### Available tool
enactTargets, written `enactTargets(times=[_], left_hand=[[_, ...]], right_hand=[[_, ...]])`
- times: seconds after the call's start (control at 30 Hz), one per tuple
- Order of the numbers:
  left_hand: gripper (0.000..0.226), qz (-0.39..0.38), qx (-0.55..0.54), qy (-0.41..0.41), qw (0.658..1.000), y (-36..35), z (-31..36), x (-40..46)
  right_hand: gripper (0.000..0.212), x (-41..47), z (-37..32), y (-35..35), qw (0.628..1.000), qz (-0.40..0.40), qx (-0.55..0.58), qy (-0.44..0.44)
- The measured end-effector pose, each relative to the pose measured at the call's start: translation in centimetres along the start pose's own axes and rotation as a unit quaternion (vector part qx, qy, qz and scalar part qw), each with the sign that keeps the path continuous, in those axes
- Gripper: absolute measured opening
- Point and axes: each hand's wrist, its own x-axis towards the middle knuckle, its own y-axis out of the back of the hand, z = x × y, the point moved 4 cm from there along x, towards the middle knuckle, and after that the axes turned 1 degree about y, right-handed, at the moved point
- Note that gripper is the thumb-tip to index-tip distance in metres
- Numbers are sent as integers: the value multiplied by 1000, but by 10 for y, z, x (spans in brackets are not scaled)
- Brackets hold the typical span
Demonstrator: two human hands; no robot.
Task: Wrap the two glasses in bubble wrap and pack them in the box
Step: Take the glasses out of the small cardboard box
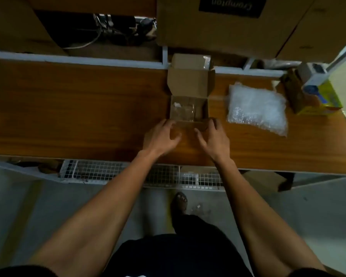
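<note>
Both bare forearms reach forward side by side. The left hand and right hand hold loosely curled fingers, thumbs turned inward.

Open cardboard box holds clear glasses; bubble wrap lies to its right.

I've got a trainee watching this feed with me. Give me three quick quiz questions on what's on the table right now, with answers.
1. True or false: the lid of the small brown cardboard box is open.
2. On which side of that box does the clear bubble wrap bag lie: the person's left or right?
3. Multiple choice: where are the left hand and right hand? A) on the bubble wrap, B) at the box's near edge, C) off the brown wooden table.

Key: 1 true. 2 right. 3 B; whether the fingers actually touch the box is unclear.
</note>
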Motion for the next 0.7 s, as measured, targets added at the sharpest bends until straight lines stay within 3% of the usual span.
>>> enactTargets(times=[0.13, 0.23, 0.4, 0.7], left_hand=[[64, -29, -17, 25, 999, -8, 0, 36], [80, -31, 6, 33, 999, -16, -3, 58], [89, -35, 43, 26, 998, -35, -7, 78], [75, -5, 71, -3, 997, -25, -28, 101]], right_hand=[[63, 40, 13, -5, 999, -25, 11, 17], [82, 61, 21, -15, 999, -47, -8, 19], [107, 78, 36, -50, 991, -118, 65, -2], [100, 94, 23, -78, 991, -102, 90, 20]])
